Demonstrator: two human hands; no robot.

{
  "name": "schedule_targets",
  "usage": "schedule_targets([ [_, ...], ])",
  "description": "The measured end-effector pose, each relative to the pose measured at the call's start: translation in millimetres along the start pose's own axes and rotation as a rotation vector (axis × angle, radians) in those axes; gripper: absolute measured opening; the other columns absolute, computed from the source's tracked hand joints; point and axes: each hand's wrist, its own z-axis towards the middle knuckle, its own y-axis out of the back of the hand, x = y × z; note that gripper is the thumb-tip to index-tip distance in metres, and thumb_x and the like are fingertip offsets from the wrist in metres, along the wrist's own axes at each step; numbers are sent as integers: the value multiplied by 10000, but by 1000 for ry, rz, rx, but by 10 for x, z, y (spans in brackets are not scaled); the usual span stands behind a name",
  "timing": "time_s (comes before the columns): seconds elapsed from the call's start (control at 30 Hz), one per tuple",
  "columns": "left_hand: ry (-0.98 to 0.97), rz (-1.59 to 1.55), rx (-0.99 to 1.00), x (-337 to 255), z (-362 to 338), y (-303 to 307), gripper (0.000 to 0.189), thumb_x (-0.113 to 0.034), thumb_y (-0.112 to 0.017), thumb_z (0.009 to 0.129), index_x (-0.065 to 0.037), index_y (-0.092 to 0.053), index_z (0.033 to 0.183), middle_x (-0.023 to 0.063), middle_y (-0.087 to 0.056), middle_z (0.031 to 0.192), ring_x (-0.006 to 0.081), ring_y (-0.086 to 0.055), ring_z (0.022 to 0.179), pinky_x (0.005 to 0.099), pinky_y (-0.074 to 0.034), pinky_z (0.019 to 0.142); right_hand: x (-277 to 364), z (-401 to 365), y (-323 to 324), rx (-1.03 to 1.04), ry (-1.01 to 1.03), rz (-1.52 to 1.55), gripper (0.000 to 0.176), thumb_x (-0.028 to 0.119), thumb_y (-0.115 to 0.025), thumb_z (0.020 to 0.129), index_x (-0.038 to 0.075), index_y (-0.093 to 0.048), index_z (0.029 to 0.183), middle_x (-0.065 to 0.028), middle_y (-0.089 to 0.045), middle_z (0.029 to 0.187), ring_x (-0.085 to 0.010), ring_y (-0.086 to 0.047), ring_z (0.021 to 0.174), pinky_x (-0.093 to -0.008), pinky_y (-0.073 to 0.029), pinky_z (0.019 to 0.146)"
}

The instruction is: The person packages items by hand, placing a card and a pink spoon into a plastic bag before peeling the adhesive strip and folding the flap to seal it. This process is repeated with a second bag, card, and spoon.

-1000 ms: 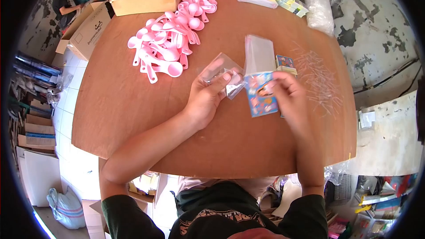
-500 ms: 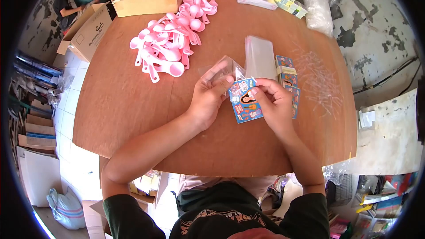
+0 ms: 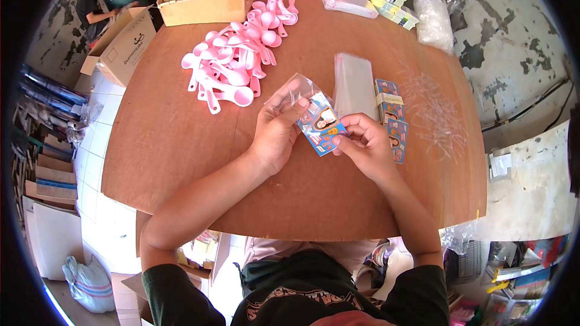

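Observation:
In my left hand (image 3: 275, 136) I grip a clear plastic bag (image 3: 294, 89), its thumb pressed on the front. A blue printed card (image 3: 320, 125) lies tilted with its upper end in the bag's mouth. My right hand (image 3: 365, 145) pinches the card's lower right edge between thumb and fingers. Just beyond my hands lies a stack of clear plastic bags (image 3: 354, 87). Right of that stack are a banded bundle of the same cards (image 3: 389, 98) and a loose pile of cards (image 3: 396, 139), partly behind my right fingers.
Pink plastic spoons (image 3: 229, 63) are heaped at the table's (image 3: 181, 163) back left, near an open cardboard box (image 3: 208, 0). Thin clear strips (image 3: 435, 115) lie scattered at the right. Yellow boxes (image 3: 393, 1) stand at the back. Another person (image 3: 90, 12) is far left.
The card has moved up and left, tilting further, and its upper end now sits in the bag's mouth. My right hand has shifted left and a little down along the card's edge.

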Motion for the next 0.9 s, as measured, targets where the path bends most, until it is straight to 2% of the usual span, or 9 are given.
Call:
schedule_targets([
  [0.13,-17,36,23,14,-11,13,500,-89,-630,893,-81,-438,1355,51,-558,1235,165,-550,1122,353,-460,971,18,-10,-11,17,26,-13,201,8,-618,879,-45,-543,1058,-94,-670,896,-93,-625,744,-231,-524,664],
  [0.2,-5,35,18,48,-29,-1,499,-82,-627,893,-76,-435,1355,58,-561,1234,166,-553,1119,352,-461,970,30,-12,-41,-46,51,6,201,8,-621,878,-51,-553,1058,-94,-671,901,-87,-622,744,-226,-522,663],
  [0.37,-22,39,23,8,-47,-41,499,-66,-618,894,-66,-430,1356,71,-575,1211,167,-568,1102,346,-472,958,-46,-18,10,-4,41,-4,229,9,-620,879,-59,-559,1088,-90,-670,902,-85,-618,738,-223,-518,662],
  [0.47,-4,96,34,-4,-62,-46,499,-59,-630,884,-41,-448,1348,70,-609,1168,156,-581,1077,339,-486,913,-15,-5,39,13,43,-47,262,7,-619,878,-60,-556,1124,-92,-671,908,-86,-620,738,-224,-519,665],
  [0.57,28,117,112,83,-66,-20,394,-70,-623,893,-33,-514,1269,76,-630,1125,161,-609,1031,335,-510,882,14,14,28,-11,50,-36,308,2,-621,875,-54,-544,1167,-97,-671,925,-93,-626,760,-230,-524,680],
  [0.63,128,149,139,111,-104,-8,275,-101,-624,901,-46,-570,1164,65,-639,1102,162,-624,999,333,-523,861,39,14,12,-36,64,-11,332,0,-623,873,-49,-535,1189,-102,-670,940,-99,-630,779,-235,-529,693],
  [0.7,127,124,141,77,-113,-39,249,-132,-616,911,-51,-574,1143,61,-647,1073,164,-629,992,340,-522,861,78,11,-2,-21,37,134,364,-7,-626,868,-35,-520,1215,-112,-666,977,-118,-638,825,-245,-535,725],
  [0.8,116,77,149,72,-70,14,233,-173,-606,924,-53,-579,1122,59,-654,1049,164,-631,992,347,-520,859,86,-1,18,28,42,132,367,-2,-633,868,-24,-519,1216,-117,-662,998,-138,-644,874,-257,-538,755],
  [0.9,115,79,149,93,-97,-10,233,-179,-602,926,-50,-583,1119,59,-651,1059,160,-628,1002,352,-518,863,11,19,-25,-14,50,152,343,4,-642,866,-24,-530,1188,-116,-665,992,-140,-647,896,-265,-535,784],
])
